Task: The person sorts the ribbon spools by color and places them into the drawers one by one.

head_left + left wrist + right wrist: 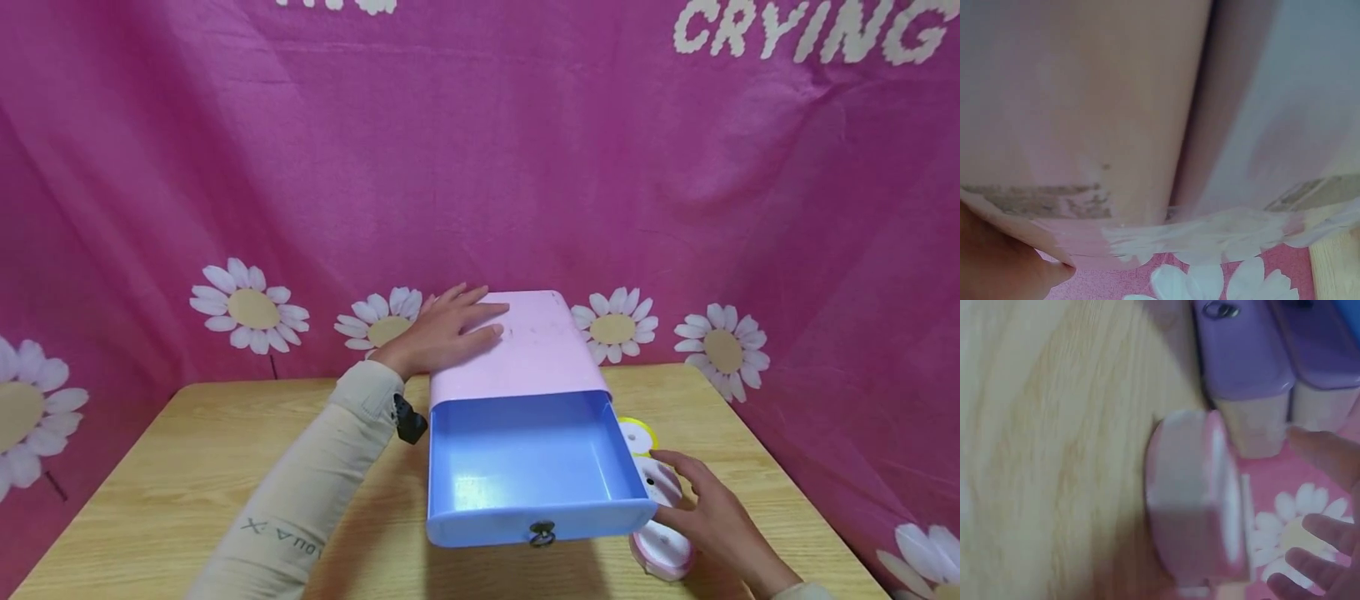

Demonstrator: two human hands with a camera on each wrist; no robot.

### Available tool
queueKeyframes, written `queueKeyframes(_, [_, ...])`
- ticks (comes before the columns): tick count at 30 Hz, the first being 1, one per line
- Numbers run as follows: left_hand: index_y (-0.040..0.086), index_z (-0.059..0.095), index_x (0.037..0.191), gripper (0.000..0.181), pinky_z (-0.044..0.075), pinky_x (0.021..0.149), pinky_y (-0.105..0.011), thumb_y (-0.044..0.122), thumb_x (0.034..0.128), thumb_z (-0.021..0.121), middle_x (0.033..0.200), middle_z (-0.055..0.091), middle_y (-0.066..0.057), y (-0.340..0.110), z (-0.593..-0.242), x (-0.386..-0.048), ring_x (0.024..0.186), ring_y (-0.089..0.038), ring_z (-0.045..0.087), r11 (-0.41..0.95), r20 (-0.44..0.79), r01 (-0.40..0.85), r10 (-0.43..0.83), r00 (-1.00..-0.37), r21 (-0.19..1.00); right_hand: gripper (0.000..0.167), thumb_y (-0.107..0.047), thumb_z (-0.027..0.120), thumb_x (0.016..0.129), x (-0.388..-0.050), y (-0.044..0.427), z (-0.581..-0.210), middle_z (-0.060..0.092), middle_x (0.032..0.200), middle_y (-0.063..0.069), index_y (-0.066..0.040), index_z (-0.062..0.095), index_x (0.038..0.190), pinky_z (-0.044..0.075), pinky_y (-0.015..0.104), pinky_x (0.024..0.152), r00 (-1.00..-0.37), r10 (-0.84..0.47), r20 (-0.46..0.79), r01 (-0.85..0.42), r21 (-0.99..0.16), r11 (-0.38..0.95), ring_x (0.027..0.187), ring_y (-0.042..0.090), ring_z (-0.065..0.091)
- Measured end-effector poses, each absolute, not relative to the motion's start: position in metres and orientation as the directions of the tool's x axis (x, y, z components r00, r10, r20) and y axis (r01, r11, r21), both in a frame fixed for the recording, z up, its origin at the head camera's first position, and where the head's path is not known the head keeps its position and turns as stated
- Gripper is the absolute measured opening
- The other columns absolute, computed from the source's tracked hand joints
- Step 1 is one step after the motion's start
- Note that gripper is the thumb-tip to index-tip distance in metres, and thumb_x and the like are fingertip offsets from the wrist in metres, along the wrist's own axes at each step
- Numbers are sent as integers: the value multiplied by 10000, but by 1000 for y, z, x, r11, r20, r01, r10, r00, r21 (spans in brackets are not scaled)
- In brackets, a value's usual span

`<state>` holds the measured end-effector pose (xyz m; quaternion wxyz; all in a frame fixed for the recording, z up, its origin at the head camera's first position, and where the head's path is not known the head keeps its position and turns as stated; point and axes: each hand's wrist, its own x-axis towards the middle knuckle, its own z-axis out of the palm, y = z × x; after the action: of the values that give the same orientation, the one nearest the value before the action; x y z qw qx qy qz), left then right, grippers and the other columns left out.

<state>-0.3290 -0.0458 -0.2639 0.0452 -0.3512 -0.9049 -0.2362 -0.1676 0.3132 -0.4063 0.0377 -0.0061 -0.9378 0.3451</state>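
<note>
A pink drawer cabinet (525,350) stands on the table with its blue top drawer (517,454) pulled out, the bare floor of the drawer showing. My left hand (453,329) rests on the left part of the cabinet's top, fingers spread. My right hand (708,508) is at the drawer's right front corner, fingers apart, over a white, pink-edged object (663,546) with rounded lobes and a yellow-rimmed end. In the right wrist view the fingers (1329,534) hold nothing; the pink side of that object (1188,500) stands beside purple drawer fronts (1244,350).
The wooden table (247,433) extends to both sides of the cabinet. Behind it hangs a magenta cloth (480,150) with white daisies and lettering. A metal ring pull (542,533) sticks out from the blue drawer's front.
</note>
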Motion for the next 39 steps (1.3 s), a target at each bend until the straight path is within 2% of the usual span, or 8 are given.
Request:
queueKeyframes(3, [354,403,1470,607,0,1107,-614,630,931,364,1599,194,29,-47,-265,-329,1472,-284,46,643,254,657,611,-750,394,751,-339,819,759,-176,315,-416,410,1419,239,-109,475,1385,373,642,954,-997,10,72,-38,-642,765,1285,473,374])
queueKeyframes(7, [364,398,1470,610,0,1109,-610,641,927,364,1599,192,38,-46,-266,-330,1473,-269,42,640,254,659,613,-748,395,711,-218,815,773,-185,315,-423,380,1414,269,-94,479,1387,349,648,971,-999,39,36,7,-634,774,1279,495,356])
queueKeyframes(13, [356,405,1467,595,7,1110,-608,622,936,367,1599,192,35,-45,-266,-330,1472,-286,52,639,258,666,618,-743,386,736,-166,808,767,-190,313,-427,332,1434,297,-82,449,1404,208,695,1018,-991,118,-67,134,-637,759,1312,531,274])
queueKeyframes(17, [359,400,1469,592,11,1111,-608,620,939,365,1599,189,39,-45,-265,-329,1473,-265,48,640,259,666,617,-743,383,705,-127,797,777,-190,312,-427,332,1438,288,-94,463,1397,226,697,1003,-986,142,-91,167,-651,741,1309,531,275])
queueKeyframes(27, [355,405,1468,591,4,1116,-591,616,938,374,1600,189,30,-46,-263,-329,1469,-269,70,642,255,658,612,-749,393,618,-87,771,802,-189,311,-425,356,1434,271,-81,529,1370,328,640,978,-991,129,-24,114,-653,749,1297,520,314])
queueKeyframes(33, [361,414,1462,604,21,1116,-594,634,924,386,1597,200,27,-46,-264,-330,1466,-273,88,641,256,653,606,-753,404,538,-74,771,796,-184,313,-420,437,1363,268,-52,594,1304,385,614,957,-991,67,113,-20,-640,768,1243,495,402])
queueKeyframes(37, [361,414,1462,601,35,1113,-607,631,926,382,1596,204,24,-46,-264,-331,1466,-281,88,640,258,656,608,-751,399,512,-168,812,771,-179,315,-411,505,1305,236,-57,644,1241,442,579,912,-972,35,232,-119,-615,779,1186,449,475])
queueKeyframes(39, [359,415,1462,598,39,1111,-611,627,929,380,1596,205,23,-46,-264,-331,1466,-276,87,640,260,658,609,-749,397,561,-274,824,763,-177,315,-404,499,1322,220,-75,640,1254,456,572,901,-973,42,229,-111,-617,779,1190,440,473])
